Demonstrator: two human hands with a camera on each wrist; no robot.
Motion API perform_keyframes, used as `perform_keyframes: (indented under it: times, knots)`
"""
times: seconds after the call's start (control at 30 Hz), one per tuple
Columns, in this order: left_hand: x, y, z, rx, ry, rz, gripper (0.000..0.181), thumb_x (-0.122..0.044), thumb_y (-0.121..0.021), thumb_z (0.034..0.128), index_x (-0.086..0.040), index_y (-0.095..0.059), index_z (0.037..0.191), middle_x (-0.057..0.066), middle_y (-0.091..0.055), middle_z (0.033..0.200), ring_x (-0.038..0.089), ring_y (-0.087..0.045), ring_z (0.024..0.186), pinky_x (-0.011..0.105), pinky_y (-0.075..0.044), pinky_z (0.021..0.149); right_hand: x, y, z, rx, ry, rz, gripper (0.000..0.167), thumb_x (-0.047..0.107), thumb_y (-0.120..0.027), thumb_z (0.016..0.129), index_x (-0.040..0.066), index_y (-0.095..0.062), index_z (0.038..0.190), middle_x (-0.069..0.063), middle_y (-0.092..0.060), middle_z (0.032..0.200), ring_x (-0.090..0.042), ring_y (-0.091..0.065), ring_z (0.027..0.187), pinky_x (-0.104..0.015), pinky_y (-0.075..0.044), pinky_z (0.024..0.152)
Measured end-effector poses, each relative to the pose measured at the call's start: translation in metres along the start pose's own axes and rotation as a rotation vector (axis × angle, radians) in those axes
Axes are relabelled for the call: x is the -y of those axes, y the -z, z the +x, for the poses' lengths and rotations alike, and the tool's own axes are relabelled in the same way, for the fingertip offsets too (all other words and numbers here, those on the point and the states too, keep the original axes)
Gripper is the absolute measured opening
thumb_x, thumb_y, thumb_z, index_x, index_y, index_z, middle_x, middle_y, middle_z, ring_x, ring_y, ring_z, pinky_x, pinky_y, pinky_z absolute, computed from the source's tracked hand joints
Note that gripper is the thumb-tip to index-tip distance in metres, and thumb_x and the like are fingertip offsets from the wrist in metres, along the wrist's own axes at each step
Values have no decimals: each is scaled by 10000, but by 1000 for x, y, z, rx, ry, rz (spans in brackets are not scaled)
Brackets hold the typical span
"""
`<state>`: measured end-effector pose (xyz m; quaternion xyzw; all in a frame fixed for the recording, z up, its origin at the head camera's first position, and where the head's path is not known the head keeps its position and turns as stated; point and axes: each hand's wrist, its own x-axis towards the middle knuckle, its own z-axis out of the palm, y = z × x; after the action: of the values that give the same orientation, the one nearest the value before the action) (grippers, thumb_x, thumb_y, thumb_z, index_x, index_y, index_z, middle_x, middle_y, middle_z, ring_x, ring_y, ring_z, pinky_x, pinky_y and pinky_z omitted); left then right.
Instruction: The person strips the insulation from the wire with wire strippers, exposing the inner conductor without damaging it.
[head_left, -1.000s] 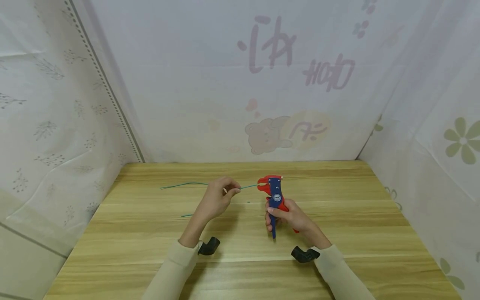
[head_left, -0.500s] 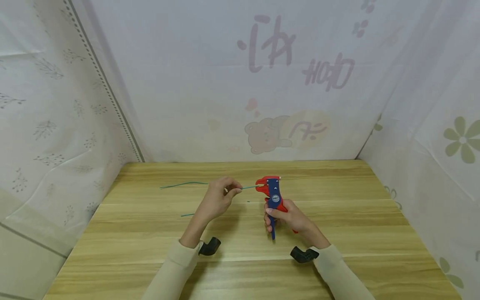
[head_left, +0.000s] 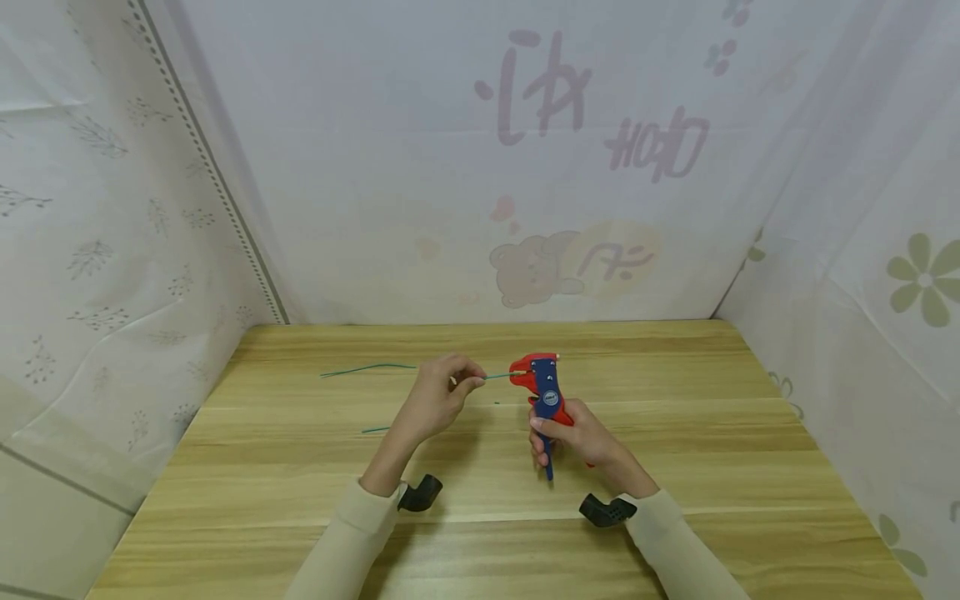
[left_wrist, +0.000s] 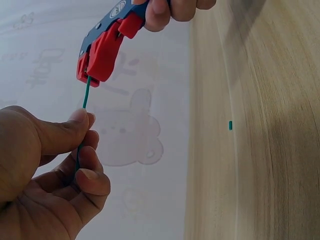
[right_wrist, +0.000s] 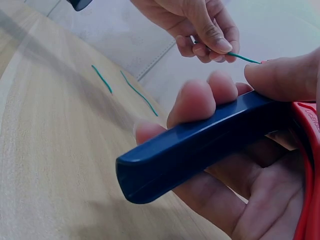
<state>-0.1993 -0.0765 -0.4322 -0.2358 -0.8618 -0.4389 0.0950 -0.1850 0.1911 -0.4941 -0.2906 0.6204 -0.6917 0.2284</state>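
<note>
My left hand (head_left: 437,396) pinches a thin green wire (head_left: 498,376) between thumb and fingers, above the table. The wire's free end runs into the red jaws of a blue and red wire stripper (head_left: 551,397). Around the stripper's handles curls my right hand (head_left: 592,435), thumb on the blue one. In the left wrist view the wire (left_wrist: 86,95) enters the stripper's red nose (left_wrist: 104,57), which hides its tip. The right wrist view shows the blue handle (right_wrist: 200,145) under several fingers.
Left of the hands, a longer green wire (head_left: 367,367) and a shorter wire piece (head_left: 375,430) lie on the wooden table (head_left: 480,558), each partly hidden by my left arm or hand. A tiny green scrap (head_left: 497,403) lies between the hands. Printed cloth (head_left: 390,167) hangs behind.
The stripper has shifted slightly left along the wire, and its jaws have come closer together around the wire's end. My left hand has stayed almost still.
</note>
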Motion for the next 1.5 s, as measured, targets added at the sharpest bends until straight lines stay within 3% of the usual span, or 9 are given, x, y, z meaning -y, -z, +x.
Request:
perform_keyframes:
  times: [0.2, 0.4, 0.5, 0.67, 0.9, 1.07, 1.3, 1.5]
  knots:
    - [0, 0, 0, 3, 3, 0, 64, -101, -703, 969, -62, -750, 950, 7, -689, 871, 104, -557, 726, 219, -479, 630, -3, 1, 0, 17, 20, 20, 393, 81, -491, 1075, -283, -343, 1068, -98, -580, 714, -131, -642, 601, -364, -622, 627]
    - [-2, 0, 0, 5, 2, -5, 71, -95, -700, 971, -48, -751, 955, 12, -691, 874, 106, -552, 724, 215, -475, 635, -3, -1, 0, 7, 56, 17, 296, 47, -469, 1074, -220, -409, 963, -234, -439, 646, -166, -575, 517, -423, -591, 525]
    - [-2, -1, -1, 5, -7, -15, 71, -90, -699, 970, -41, -744, 945, 27, -696, 871, 110, -542, 709, 216, -472, 629, -2, -5, 0, -74, 31, 0, 290, 76, -488, 1073, -153, -423, 907, -153, -409, 587, -150, -503, 447, -365, -541, 438]
    - [1, -3, -1, 6, 13, -29, 57, -76, -706, 965, -62, -730, 916, 27, -685, 844, 99, -517, 655, 205, -453, 593, 1, -9, 0, -206, -67, -1, 304, 173, -570, 1057, -84, -439, 961, 33, -441, 567, -74, -446, 411, -262, -468, 387]
    - [3, -3, -1, 15, 29, -33, 52, -72, -714, 958, -85, -730, 910, 16, -690, 848, 99, -516, 645, 212, -456, 586, 1, -4, -2, -93, -74, -14, 412, 110, -546, 1063, -269, -386, 1087, -30, -649, 698, -126, -656, 559, -372, -619, 587]
    - [4, -3, -1, 12, 28, -20, 53, -87, -708, 966, -82, -736, 921, 2, -693, 850, 96, -521, 649, 212, -457, 584, 0, -4, -1, -39, -82, 8, 466, 131, -559, 1062, -276, -356, 1164, -69, -691, 793, -164, -700, 651, -436, -639, 684]
    - [4, -3, -1, 17, 21, -29, 52, -75, -712, 961, -76, -730, 912, 23, -693, 844, 112, -527, 648, 216, -464, 589, -1, -2, -2, -30, -56, 1, 443, 131, -542, 1070, -259, -357, 1171, -67, -697, 798, -172, -715, 673, -437, -638, 682]
    - [4, 1, -1, 48, 43, -36, 67, -104, -695, 980, -64, -734, 942, 53, -701, 873, 133, -537, 668, 220, -464, 609, 3, 0, -4, -29, -89, 4, 466, 158, -549, 1071, -256, -363, 1179, -79, -707, 822, -194, -730, 705, -424, -639, 713]
